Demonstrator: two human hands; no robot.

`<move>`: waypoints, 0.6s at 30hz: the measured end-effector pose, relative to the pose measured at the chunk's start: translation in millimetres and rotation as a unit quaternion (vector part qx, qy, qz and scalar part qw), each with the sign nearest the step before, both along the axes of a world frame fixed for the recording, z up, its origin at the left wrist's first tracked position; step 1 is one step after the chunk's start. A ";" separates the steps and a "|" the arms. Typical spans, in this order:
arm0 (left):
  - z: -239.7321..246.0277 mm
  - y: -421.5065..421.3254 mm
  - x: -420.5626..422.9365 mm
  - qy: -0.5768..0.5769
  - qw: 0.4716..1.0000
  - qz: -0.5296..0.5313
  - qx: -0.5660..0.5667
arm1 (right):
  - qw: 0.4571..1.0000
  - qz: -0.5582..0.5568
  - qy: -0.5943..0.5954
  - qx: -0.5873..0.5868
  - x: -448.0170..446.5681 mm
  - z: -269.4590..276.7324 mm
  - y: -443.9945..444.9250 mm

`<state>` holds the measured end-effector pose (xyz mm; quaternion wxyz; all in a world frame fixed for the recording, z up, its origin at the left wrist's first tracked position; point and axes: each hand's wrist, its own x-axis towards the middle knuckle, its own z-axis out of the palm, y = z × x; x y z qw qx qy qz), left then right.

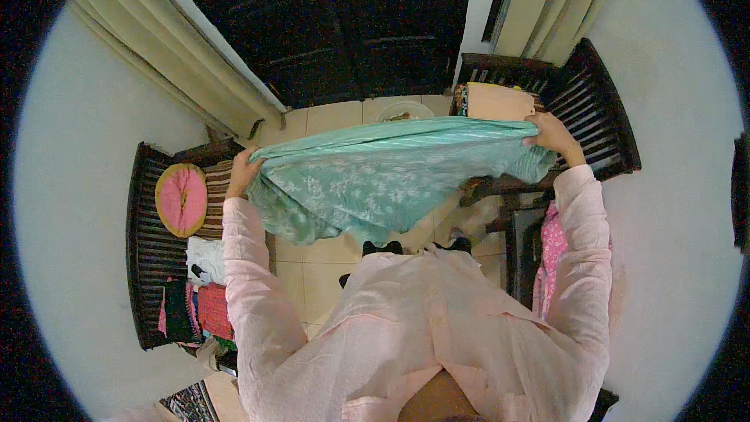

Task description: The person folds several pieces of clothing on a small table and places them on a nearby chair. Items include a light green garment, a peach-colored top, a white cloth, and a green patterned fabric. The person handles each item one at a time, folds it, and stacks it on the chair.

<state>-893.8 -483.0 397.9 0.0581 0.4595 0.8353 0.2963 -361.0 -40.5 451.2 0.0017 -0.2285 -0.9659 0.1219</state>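
Note:
A mint-green patterned cloth (363,179) is stretched between my two hands, its upper edge nearly taut and its lower part hanging in loose folds. My left hand (243,170) grips the cloth's left end, near a striped seat cushion. At the opposite end, my right hand (552,133) pinches the top corner, with a bunched part of the fabric hanging below it. Just beyond the right hand lies a folded peach cloth (498,102) on a dark wooden seat. The floor directly under the cloth is hidden.
On the left, a dark wooden bench (146,246) holds a pink round cushion (182,200), a folded white cloth (205,261) and a red cloth (215,310). A slatted bench (603,111) stands at right, near a pink patterned cloth (552,252). A round dish (404,110) lies on the tiled floor before dark doors (351,29).

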 end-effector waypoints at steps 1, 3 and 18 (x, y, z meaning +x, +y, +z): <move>9.6 0.6 -6.9 0.046 0.998 -0.017 -0.042 | 0.998 -0.063 0.001 0.025 -0.3 -6.5 -1.4; 16.7 10.5 -0.7 0.201 0.973 -0.005 -0.116 | 0.980 -0.186 0.002 0.073 3.4 -29.9 -0.7; 16.1 8.4 -45.5 0.352 0.926 0.052 -0.127 | 0.806 -0.543 0.174 0.159 119.3 -75.3 -80.1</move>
